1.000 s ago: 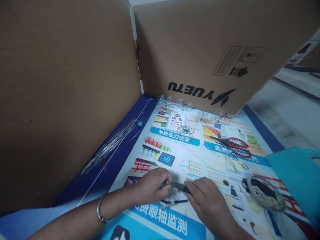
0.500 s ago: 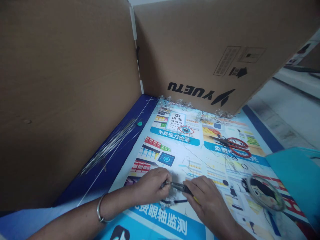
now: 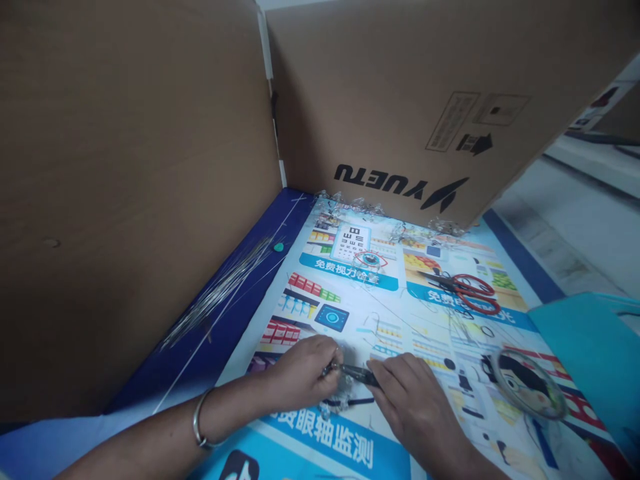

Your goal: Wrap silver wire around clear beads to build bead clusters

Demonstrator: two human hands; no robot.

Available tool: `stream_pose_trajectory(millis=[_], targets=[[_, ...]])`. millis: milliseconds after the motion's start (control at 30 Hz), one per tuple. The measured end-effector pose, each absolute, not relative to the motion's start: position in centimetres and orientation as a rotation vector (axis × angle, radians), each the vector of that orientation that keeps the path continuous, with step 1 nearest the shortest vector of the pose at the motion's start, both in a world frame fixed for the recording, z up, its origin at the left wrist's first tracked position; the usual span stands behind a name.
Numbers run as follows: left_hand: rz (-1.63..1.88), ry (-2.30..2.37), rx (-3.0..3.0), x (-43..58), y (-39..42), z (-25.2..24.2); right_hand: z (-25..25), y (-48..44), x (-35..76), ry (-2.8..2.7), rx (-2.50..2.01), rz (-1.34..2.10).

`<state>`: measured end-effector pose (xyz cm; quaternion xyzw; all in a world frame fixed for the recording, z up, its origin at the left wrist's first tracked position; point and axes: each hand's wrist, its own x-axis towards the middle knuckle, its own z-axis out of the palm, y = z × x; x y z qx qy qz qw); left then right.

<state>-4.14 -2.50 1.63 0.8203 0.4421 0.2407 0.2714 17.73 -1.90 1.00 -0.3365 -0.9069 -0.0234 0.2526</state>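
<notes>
Head view, near to far: wearing a silver bangle [image 3: 195, 420] on the left wrist, with the left hand [image 3: 307, 373] curled and its fingers pinching a small dark piece [image 3: 327, 369]. Gripping pliers [image 3: 364, 375] in the right hand [image 3: 415, 400], with fingers wrapped round the handles and the tips up at the dark piece. Cannot tell, with the spot so small and dim, whether nipping it or only touching. Can see a clear beady cluster [image 3: 336, 405] just below the left hand, on a printed sheet [image 3: 350, 333] spread over the desk [image 3: 225, 353]. Off to the right, can see a clear ring [image 3: 559, 408] lying flat, apart from the right hand. Farther out, can make out loose wires [image 3: 465, 328] on the sheet, then red-handled scissors [image 3: 457, 285]. On the left, can see a bundle of thin wires [image 3: 220, 287] on the blue desk beside cardboard [image 3: 390, 107], with a green lump [image 3: 279, 247] near its far end. At the back, can see clear clusters [image 3: 360, 205] strewn along the foot of the cardboard. Judged partway along, with the clusters at the back seemingly done, the dark piece not yet released and plenty of bundled wire left.
</notes>
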Motion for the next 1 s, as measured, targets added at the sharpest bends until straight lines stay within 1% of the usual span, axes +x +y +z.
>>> stream_pose_trajectory(millis=[333,533,667,833,1000], targets=[[0.645,1.196,2.205,-4.2,-2.6,1.5,0.4,-1.9,17.9,-2.462,-0.898,-0.078],[0.668,1.195,2.126,-4.2,-2.4,1.6,-0.3,-1.8,18.1,-2.479,-0.944,0.279],[0.685,1.166,2.081,-4.3,-2.3,1.5,-0.4,-1.9,18.3,-2.472,-0.966,0.435],[0.654,1.158,2.074,-4.4,-2.3,1.7,-0.3,-1.9,18.4,-2.473,-0.98,0.542],[0.632,1.141,2.106,-4.4,-2.3,1.8,0.0,-1.7,18.3,-2.481,-0.959,0.54]])
